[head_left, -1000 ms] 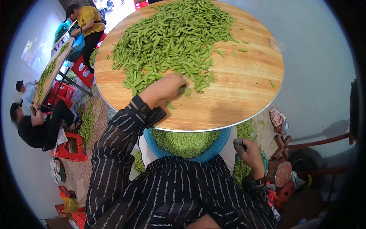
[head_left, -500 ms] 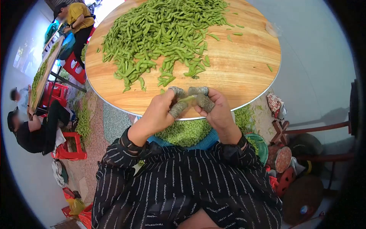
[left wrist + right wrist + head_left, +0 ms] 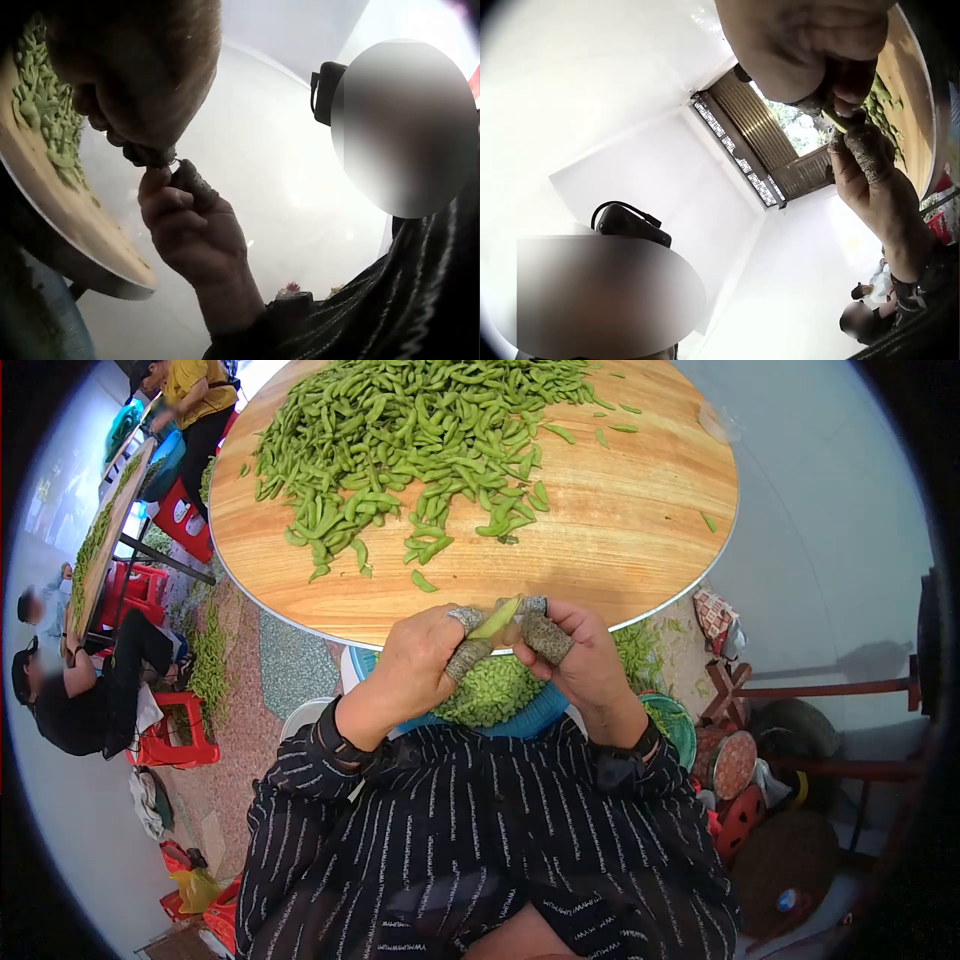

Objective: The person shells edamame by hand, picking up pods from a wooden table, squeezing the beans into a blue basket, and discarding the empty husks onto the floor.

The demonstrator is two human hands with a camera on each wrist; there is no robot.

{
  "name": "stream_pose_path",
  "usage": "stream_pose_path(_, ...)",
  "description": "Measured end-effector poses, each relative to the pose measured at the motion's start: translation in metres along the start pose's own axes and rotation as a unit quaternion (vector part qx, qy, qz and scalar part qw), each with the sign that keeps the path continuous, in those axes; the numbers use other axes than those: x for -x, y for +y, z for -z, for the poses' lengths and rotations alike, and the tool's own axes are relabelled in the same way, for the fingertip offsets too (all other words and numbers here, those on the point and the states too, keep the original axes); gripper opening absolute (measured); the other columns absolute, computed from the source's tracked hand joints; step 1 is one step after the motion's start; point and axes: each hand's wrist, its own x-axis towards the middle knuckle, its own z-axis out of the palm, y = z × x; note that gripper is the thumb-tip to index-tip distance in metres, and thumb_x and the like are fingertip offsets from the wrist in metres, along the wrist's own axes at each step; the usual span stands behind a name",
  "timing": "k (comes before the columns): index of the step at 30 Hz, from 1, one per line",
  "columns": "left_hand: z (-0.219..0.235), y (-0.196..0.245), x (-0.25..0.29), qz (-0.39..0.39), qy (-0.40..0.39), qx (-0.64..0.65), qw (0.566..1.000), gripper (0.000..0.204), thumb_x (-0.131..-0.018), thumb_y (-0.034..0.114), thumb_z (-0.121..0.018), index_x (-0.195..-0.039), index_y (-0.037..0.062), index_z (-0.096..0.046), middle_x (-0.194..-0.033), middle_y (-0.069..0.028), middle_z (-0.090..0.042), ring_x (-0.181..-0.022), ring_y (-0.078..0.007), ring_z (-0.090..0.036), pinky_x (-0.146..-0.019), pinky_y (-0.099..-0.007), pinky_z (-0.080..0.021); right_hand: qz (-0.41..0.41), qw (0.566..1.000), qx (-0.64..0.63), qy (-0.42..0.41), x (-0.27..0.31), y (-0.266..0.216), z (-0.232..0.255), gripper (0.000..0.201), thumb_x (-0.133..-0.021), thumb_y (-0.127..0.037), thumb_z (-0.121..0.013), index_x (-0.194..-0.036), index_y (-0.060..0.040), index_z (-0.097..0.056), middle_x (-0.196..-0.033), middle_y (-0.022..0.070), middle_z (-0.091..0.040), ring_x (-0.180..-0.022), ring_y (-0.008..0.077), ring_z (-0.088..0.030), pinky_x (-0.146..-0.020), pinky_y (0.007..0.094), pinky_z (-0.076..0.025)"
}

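A green soybean pod (image 3: 497, 618) is between my two hands, just past the near edge of the round wooden table (image 3: 620, 550). My left hand (image 3: 405, 665) pinches one end between wrapped thumb and forefinger. At the other end, the wrapped fingertips of my right hand (image 3: 598, 675) grip it too. Grey wrappings cover the thumb and forefinger of each hand. Below them, a blue basin (image 3: 545, 718) holds shelled green beans (image 3: 485, 695). On the tabletop lies a large heap of pods (image 3: 400, 440), with one loose pod (image 3: 423, 581) nearest my hands.
To the right stand a green basket (image 3: 680, 735) and a wooden frame (image 3: 728, 690). Fallen pods (image 3: 208, 665) lie on the floor at left. Several people sit or stand around another table (image 3: 115, 525), near red stools (image 3: 180, 730).
My left hand came back from the heap to the table's near edge, and my right hand rose from beside the basin to meet it. Both now hold a pod, which has tilted more upright.
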Motion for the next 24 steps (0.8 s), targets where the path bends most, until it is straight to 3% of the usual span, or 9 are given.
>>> stream_pose_path(10, 0.004, 0.002, 0.003, -0.046, 0.0, -0.077, 0.996, 0.03, -0.063, 0.003, -0.058, -0.092, -0.0004, -0.052, -0.08, -0.0168, -0.056, -0.073, -0.0338, -0.054, -0.062, -0.0383, -0.044, -0.027, 0.999, 0.015, 0.009, 0.001, -0.006, -0.006, 0.016, -0.082, -0.016, -0.053, -0.083, -0.0003, -0.056, -0.062, 0.0005, -0.051, -0.05, 0.0037, -0.041, -0.043, 0.0154, -0.03)
stream_pose_path(17, 0.003, -0.001, 0.005, -0.049, -0.008, -0.046, 0.998, 0.029, -0.064, 0.002, -0.057, -0.093, -0.0002, -0.053, -0.085, -0.0169, -0.057, -0.077, -0.035, -0.055, -0.066, -0.0377, -0.045, -0.012, 1.0, 0.011, 0.014, -0.001, 0.005, 0.001, 0.01, -0.079, -0.002, -0.051, -0.087, -0.0005, -0.057, -0.073, -0.0001, -0.057, -0.062, 0.003, -0.047, -0.054, 0.016, -0.036)
stream_pose_path(19, -0.001, -0.005, 0.007, 0.015, -0.045, 0.071, 0.996, 0.024, -0.072, 0.004, -0.057, -0.095, -0.0006, -0.054, -0.084, -0.0145, -0.058, -0.076, -0.0274, -0.057, -0.067, -0.0325, -0.045, -0.013, 1.0, -0.013, 0.006, -0.001, 0.009, 0.002, 0.011, -0.078, -0.001, -0.051, -0.088, -0.0002, -0.057, -0.075, 0.0002, -0.057, -0.063, 0.0035, -0.047, -0.056, 0.0165, -0.037)
stream_pose_path(20, -0.005, -0.007, 0.009, 0.015, -0.045, 0.071, 0.996, 0.024, -0.072, 0.004, -0.057, -0.095, -0.0006, -0.054, -0.084, -0.0145, -0.058, -0.076, -0.0274, -0.057, -0.067, -0.0325, -0.045, 0.005, 1.0, -0.012, 0.003, -0.002, 0.011, 0.002, 0.012, -0.078, 0.0, -0.051, -0.089, 0.0, -0.057, -0.076, 0.0003, -0.057, -0.062, 0.0037, -0.047, -0.055, 0.0168, -0.037)
stream_pose_path(22, -0.013, -0.011, 0.015, 0.119, -0.031, 0.298, 0.947, 0.021, -0.079, 0.009, -0.055, -0.097, -0.0008, -0.054, -0.082, -0.011, -0.059, -0.073, -0.0168, -0.057, -0.067, -0.0266, -0.044, 0.023, 1.0, -0.011, 0.0, -0.003, 0.015, 0.002, 0.014, -0.078, 0.0, -0.051, -0.091, 0.0001, -0.056, -0.077, 0.0005, -0.057, -0.062, 0.0039, -0.047, -0.055, 0.017, -0.037)
stream_pose_path(24, -0.018, -0.014, 0.019, 0.134, -0.025, 0.354, 0.925, 0.021, -0.08, 0.01, -0.055, -0.098, -0.001, -0.054, -0.081, -0.0096, -0.059, -0.073, -0.0134, -0.055, -0.066, -0.0252, -0.043, 0.057, 0.998, -0.014, -0.011, -0.004, 0.018, 0.003, 0.015, -0.079, -0.001, -0.051, -0.093, 0.0005, -0.056, -0.078, 0.001, -0.058, -0.062, 0.0039, -0.047, -0.056, 0.0169, -0.037)
